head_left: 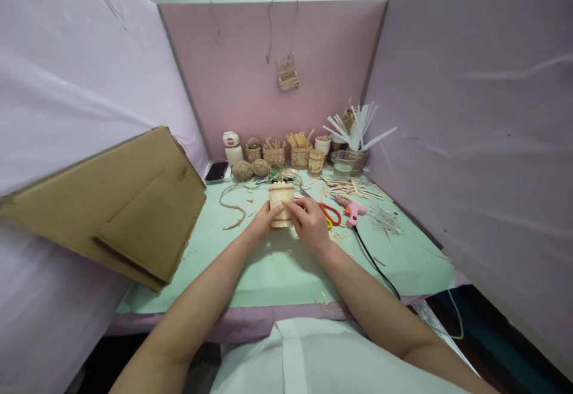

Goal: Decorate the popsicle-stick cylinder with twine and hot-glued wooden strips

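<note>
Just above the table I hold a small pale wooden-stick cup (281, 198) upright. My left hand (264, 222) is closed round its left side, with the thumb on the front. My right hand (310, 219) is at the cup's right side, its thumb and fingertips pinched together against the front surface. Whether a small piece sits in that pinch is hidden. Behind my right hand lie red-and-yellow-handled scissors (330, 214), partly covered. A pink glue gun (351, 209) rests to their right.
Twine balls (242, 171), stick-filled baskets (274, 155), a jar (233, 148) and white glue sticks (358, 128) line the back. Loose wooden sticks (351, 187) lie at right. A cardboard sheet (134, 215) leans at left. The glue gun's black cord (373, 261) crosses the front right edge.
</note>
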Available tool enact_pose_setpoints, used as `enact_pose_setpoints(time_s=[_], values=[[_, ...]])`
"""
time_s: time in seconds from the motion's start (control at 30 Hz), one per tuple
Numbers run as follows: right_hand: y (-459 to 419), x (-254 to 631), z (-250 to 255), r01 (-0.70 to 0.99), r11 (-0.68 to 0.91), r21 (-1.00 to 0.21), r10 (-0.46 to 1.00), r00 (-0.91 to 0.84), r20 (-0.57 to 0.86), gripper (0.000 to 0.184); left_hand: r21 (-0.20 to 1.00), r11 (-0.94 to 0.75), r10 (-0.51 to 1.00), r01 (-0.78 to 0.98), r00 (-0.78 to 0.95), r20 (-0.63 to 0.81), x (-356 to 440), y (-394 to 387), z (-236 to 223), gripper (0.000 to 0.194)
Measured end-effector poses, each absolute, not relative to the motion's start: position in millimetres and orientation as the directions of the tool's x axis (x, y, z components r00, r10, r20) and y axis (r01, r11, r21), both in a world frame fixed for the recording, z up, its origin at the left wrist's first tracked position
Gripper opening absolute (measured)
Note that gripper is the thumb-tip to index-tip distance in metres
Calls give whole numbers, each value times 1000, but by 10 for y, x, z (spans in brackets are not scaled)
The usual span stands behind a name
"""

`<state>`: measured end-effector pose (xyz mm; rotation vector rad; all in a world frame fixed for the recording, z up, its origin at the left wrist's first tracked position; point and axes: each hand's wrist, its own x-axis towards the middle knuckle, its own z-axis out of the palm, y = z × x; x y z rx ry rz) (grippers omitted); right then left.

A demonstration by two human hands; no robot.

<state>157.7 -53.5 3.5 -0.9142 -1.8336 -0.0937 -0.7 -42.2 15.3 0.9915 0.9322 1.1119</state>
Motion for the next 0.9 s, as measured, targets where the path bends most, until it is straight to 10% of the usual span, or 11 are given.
enact_pose_setpoints(time_s=[0.3, 0.63, 0.9], values=[[-547, 1565, 28, 610, 729, -310, 518, -195, 833, 28, 935, 128, 986, -330, 142, -85, 12, -378, 96, 50], [-607, 1490, 55, 246, 569, -785, 799, 61, 598, 11, 953, 80, 992, -293, 120, -46, -15, -331, 26, 52], [-506, 1434, 36, 31, 429, -903, 896, 113, 430, 26, 989, -8, 994, -149, 103, 24, -33, -279, -51, 54]])
